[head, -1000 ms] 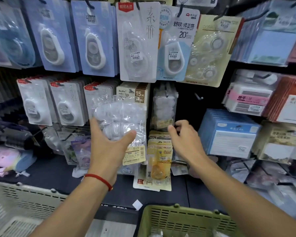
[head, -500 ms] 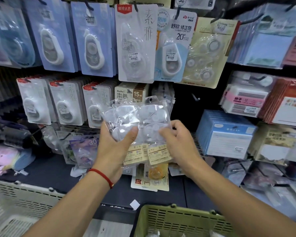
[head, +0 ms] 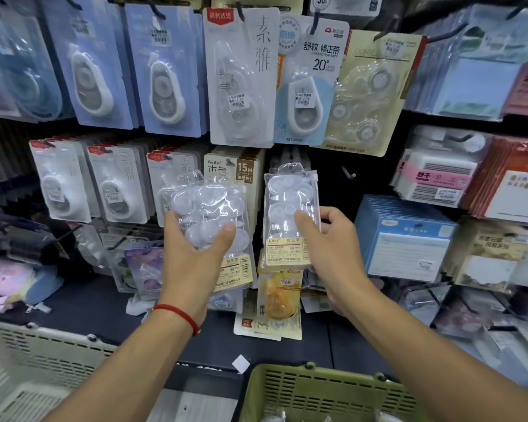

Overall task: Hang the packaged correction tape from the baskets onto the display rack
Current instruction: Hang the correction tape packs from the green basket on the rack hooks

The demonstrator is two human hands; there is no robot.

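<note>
Correction tape packs are partly hung; more stock is left. Nearest, at 6 o'clock, a green basket [head: 326, 391] is seen with clear packaging just visible inside at the frame's bottom edge, so it is judged not yet emptied. At 8 o'clock a beige basket [head: 28, 360] is seen; its contents cannot be made out.

Mid-distance: a bundle of clear packs [head: 209, 214] is gripped by the left hand [head: 192, 263], thumb across the front, fingers hidden behind. A single clear pack [head: 290, 214] is pinched by the right hand [head: 333, 254], thumb on its front face, fingers curled round its right edge. It is held upright, hang-tab at 12 o'clock, not yet on a hook.

Farthest: the display rack [head: 352, 161] is largely stocked with carded tapes. A bare hook [head: 349, 173] is seen at 1 o'clock from the single pack, just beside its top. That hook is judged the likely target. Remaining: this pack, the left-hand bundle, then the basket stock.
</note>
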